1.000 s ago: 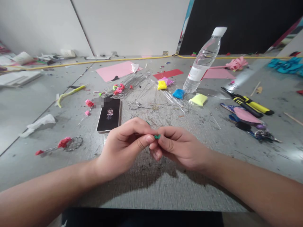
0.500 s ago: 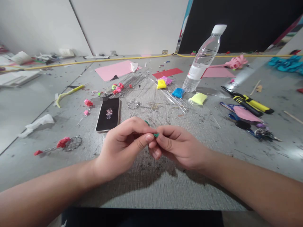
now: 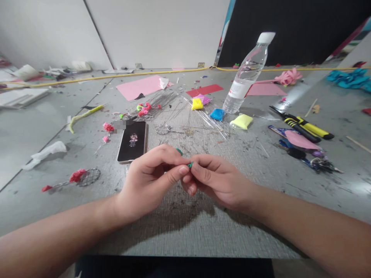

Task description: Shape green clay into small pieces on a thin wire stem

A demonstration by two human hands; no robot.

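A small green piece, perhaps modelling clay, (image 3: 190, 165) is pinched between the fingertips of both hands above the near part of the table. My left hand (image 3: 155, 179) has its thumb and forefinger closed on it from the left. From the right, the thumb and fingers of my right hand (image 3: 218, 177) press on the same piece. Another bit of green (image 3: 179, 151) shows just behind the left fingers; most of it is hidden. Left of my hands lies a phone (image 3: 132, 142) with its screen lit.
Farther back are a yellow packet (image 3: 197, 103), a blue packet (image 3: 217, 114), a pale yellow packet (image 3: 241, 121) and a water bottle (image 3: 245, 77). Yellow-black pliers (image 3: 303, 124) lie right. A wire racket shape (image 3: 89, 176) with red clay lies left. Pink paper (image 3: 140, 87) lies behind.
The green piece has turned slightly between my fingertips. Both hands keep nearly the same place and grip, and the view has shifted very slightly.
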